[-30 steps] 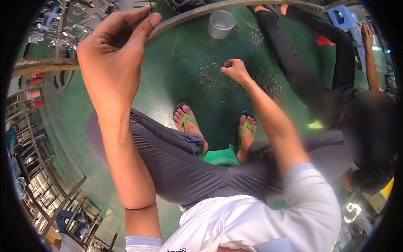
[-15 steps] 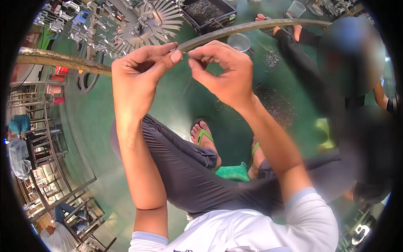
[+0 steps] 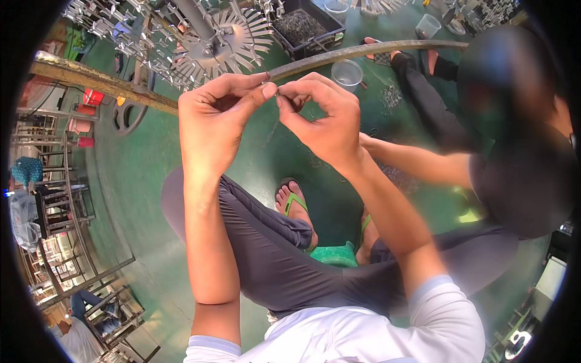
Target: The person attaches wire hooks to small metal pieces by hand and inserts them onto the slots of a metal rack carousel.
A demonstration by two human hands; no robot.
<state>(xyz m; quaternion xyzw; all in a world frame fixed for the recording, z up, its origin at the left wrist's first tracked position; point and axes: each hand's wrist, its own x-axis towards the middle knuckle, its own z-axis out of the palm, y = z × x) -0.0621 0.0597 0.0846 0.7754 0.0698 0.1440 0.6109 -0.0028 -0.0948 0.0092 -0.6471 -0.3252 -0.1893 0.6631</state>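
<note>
while hands (image 3: 212, 127) (image 3: 327, 121) pinch small piece (image 3: 278, 97) | long axis, pointing: unclear

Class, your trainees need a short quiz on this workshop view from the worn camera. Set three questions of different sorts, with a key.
1. Multiple choice: what colour is the strap of the flip-flop?
A) red
B) green
C) white

2. True or false: the left hand and the right hand are held wide apart.

3. Short answer: is the black crate beyond the curved rail, or on the wearer's side of it?

Key:
1. B
2. False; their fingertips are close together.
3. Beyond the rail.
</note>
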